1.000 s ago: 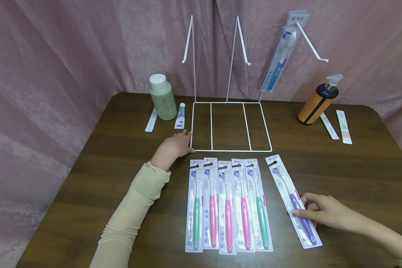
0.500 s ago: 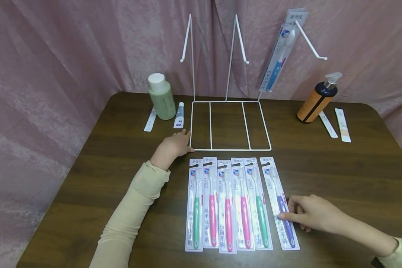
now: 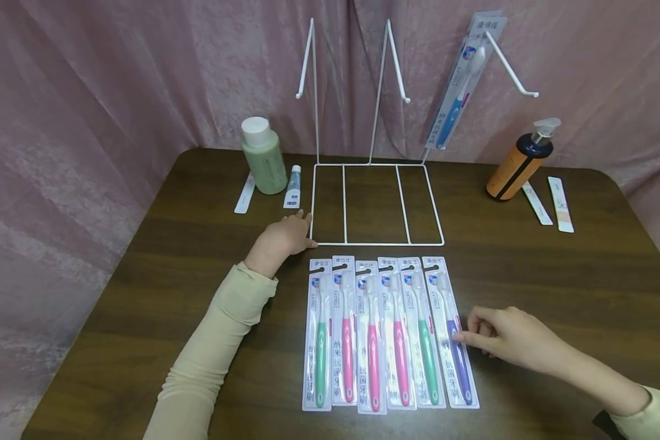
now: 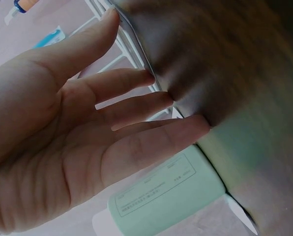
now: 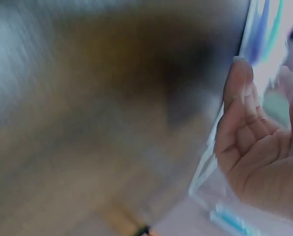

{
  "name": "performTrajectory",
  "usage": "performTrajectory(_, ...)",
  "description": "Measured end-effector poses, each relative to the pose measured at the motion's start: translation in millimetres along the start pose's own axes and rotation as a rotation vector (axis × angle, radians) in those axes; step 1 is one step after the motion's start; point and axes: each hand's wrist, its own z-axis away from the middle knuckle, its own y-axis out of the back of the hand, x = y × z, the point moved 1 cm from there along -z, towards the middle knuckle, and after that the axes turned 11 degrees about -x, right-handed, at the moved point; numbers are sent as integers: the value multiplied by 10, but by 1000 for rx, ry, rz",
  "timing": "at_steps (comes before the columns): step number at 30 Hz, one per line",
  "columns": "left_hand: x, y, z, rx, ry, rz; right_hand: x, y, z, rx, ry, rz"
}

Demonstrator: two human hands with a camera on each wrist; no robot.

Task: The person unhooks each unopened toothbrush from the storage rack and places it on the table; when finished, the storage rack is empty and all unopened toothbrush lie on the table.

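In the head view a packaged purple toothbrush lies at the right end of a row of packaged toothbrushes. My right hand is beside it, thumb tip at the package's right edge and fingers loosely bent; the right wrist view is blurred, but thumb and fingers look apart. To its left lie a green toothbrush, a pink toothbrush and several more packs. My left hand rests with spread fingers on the table at the left front corner of a white wire rack, holding nothing.
Blue-handled toothbrush packs hang on the rack's right hook. A green bottle, a small tube and a white sachet are at back left. An orange pump bottle and sachets are at back right.
My right hand has moved the purple toothbrush pack left and straightened it against the row, then loosened from it. The left hand stays by the rack corner.
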Motion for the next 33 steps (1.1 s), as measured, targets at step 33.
performTrajectory(33, -4, 12, -2, -13, 4, -7, 541, 1275, -1570, 222, 54, -623)
